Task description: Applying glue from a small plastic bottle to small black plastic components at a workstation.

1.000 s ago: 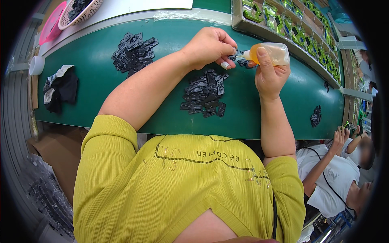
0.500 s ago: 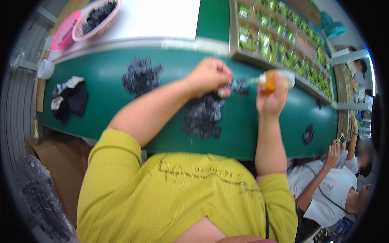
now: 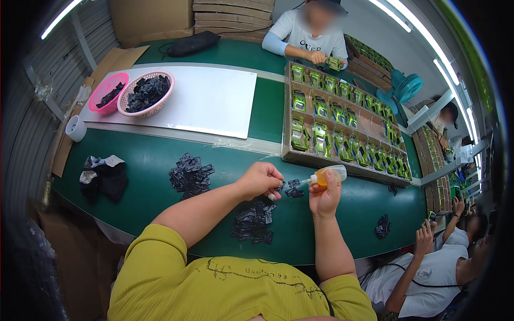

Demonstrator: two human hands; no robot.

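My left hand [image 3: 261, 181] is closed, its fingertips pinching a small black plastic piece [image 3: 280, 186] above the green table. In my right hand [image 3: 324, 200] is a clear squeeze bottle [image 3: 334, 174] with amber liquid in it. The bottle lies on its side in my grip, its thin nozzle pointing left toward my left fingers, a short gap away. Below the nozzle are a few loose black pieces [image 3: 294, 189]. A heap of black pieces [image 3: 253, 221] lies nearer me, below my left hand, and another heap [image 3: 191, 175] is to its left.
Beyond my hands stands a cardboard tray [image 3: 321, 162] of green toy-like parts. Pink baskets [image 3: 145, 111] of black pieces sit on a white board [image 3: 214, 101]. A dark cloth [image 3: 104, 179] lies left, a small black heap [image 3: 383, 227] right. Co-workers sit opposite and at right.
The view has tilted up, bringing the far side of the table and a person opposite into sight. Both hands keep their holds, with the nozzle still pointing left.
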